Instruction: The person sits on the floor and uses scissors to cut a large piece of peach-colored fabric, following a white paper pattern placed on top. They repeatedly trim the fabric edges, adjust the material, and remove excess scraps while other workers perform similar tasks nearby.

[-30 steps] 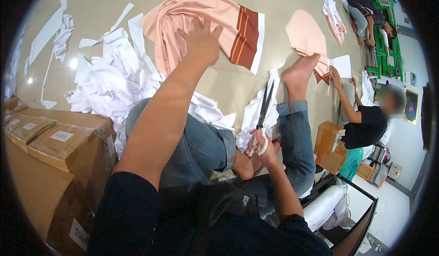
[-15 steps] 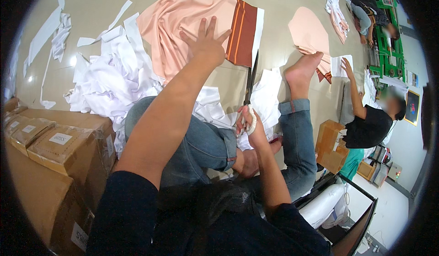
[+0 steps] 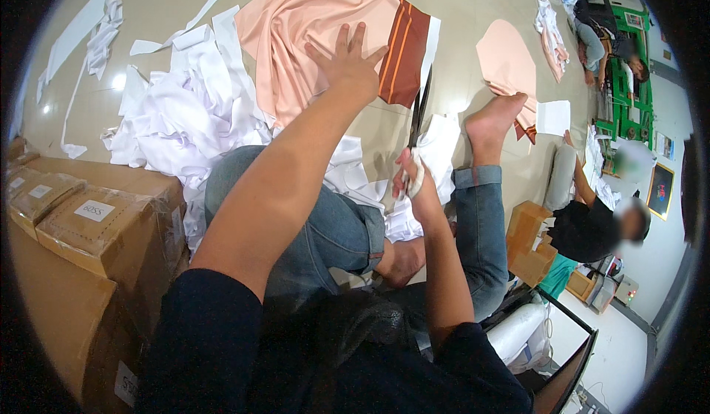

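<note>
Pale pink fabric [image 3: 288,22] lies spread on the floor, rumpled at its left. Its right end carries a brown band [image 3: 409,55] with orange stripes and a white edge strip [image 3: 431,43]. My left hand [image 3: 346,63] presses flat on the pink cloth beside the band, fingers spread. In my right hand [image 3: 419,186] are long dark scissors [image 3: 418,114] with pale wrapping at the handle. Their blades point away from me and reach along the white strip at the band's near corner. My fingers partly hide the handles.
White cloth scraps [image 3: 185,118] heap at the left, near taped cardboard boxes [image 3: 96,222]. Another pink piece [image 3: 506,55] lies by my bare foot [image 3: 494,122]. At the right, a co-worker [image 3: 588,225] sits near a white piece [image 3: 553,117] and a cardboard box [image 3: 530,240].
My right hand and the scissors have moved a little farther away, along the white strip. My left hand stays pressed on the cloth. The co-worker's hand has drawn back from the white piece.
</note>
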Demonstrator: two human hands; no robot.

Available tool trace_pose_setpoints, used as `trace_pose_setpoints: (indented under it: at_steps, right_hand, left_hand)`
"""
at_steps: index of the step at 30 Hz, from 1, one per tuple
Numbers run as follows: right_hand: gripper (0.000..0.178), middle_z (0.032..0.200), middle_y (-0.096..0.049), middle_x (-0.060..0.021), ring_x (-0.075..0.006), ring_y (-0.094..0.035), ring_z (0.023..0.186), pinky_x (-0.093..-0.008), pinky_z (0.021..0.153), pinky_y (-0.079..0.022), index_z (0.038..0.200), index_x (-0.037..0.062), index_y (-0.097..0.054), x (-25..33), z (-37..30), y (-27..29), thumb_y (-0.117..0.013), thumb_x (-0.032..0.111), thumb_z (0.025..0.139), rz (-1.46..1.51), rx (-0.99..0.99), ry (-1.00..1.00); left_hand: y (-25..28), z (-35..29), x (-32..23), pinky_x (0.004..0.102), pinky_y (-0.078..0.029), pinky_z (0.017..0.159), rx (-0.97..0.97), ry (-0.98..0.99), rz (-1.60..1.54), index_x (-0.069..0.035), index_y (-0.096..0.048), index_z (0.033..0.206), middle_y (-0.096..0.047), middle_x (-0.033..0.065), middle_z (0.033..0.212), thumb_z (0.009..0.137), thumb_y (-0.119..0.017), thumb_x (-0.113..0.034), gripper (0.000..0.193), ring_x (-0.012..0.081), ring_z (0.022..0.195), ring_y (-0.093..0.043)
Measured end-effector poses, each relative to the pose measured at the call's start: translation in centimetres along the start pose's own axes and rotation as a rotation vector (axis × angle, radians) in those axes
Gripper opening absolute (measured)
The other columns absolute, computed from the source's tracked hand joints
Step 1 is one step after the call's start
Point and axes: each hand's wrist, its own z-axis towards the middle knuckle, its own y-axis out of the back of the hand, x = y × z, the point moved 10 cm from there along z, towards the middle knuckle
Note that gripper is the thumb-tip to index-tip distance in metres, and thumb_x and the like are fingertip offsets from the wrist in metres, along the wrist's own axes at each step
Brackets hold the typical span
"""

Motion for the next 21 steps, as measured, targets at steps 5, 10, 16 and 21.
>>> trace_pose_setpoints:
  at_steps: [5, 10, 16, 21]
  right_hand:
    - [0.06, 0.071, -0.051, 0.0022, -0.0125, -0.054, 0.059, -0.0322, 0.057, -0.049, 0.117, 0.0043, -0.065, 1.3, 2.2, -0.1, -0.078, 0.061, 0.104, -0.128, -0.053, 0.007]
    - [0.058, 0.071, -0.051, 0.0024, -0.0117, -0.054, 0.058, -0.0312, 0.053, -0.048, 0.115, 0.0057, -0.064, 2.4, 3.3, 0.3, -0.08, 0.06, 0.103, 0.031, 0.039, -0.025]
    - [0.058, 0.07, -0.054, 0.0011, -0.0119, -0.055, 0.056, -0.03, 0.052, -0.047, 0.115, 0.0063, -0.065, 4.3, 7.4, 0.6, -0.082, 0.06, 0.101, -0.076, -0.046, 0.026]
    - [0.059, 0.069, -0.055, -0.0006, -0.014, -0.057, 0.056, -0.0314, 0.053, -0.048, 0.109, 0.008, -0.065, 5.3, 6.9, 0.7, -0.079, 0.065, 0.102, 0.004, 0.022, 0.003]
  left_hand:
    - [0.3, -0.1, 0.0, 0.096, -0.006, 0.122, -0.008, -0.002, -0.005, -0.051, -0.028, 0.178, 0.005, 0.0031, 0.193, 0.105, -0.071, -0.038, 0.085, 0.0333, 0.178, 0.005]
    - [0.3, -0.2, 0.0, 0.0944, -0.006, 0.124, 0.014, 0.026, 0.004, -0.051, -0.027, 0.178, 0.006, 0.002, 0.193, 0.106, -0.069, -0.04, 0.085, 0.0329, 0.178, 0.006]
    - [0.4, -0.2, 0.0, 0.0936, -0.005, 0.125, 0.057, 0.026, -0.011, -0.051, -0.025, 0.179, 0.007, 0.0017, 0.193, 0.108, -0.065, -0.038, 0.083, 0.0328, 0.178, 0.007]
    - [0.2, -0.9, -0.2, 0.0932, -0.006, 0.125, 0.085, 0.022, -0.041, -0.051, -0.025, 0.179, 0.008, 0.0017, 0.193, 0.107, -0.066, -0.036, 0.085, 0.033, 0.178, 0.006]
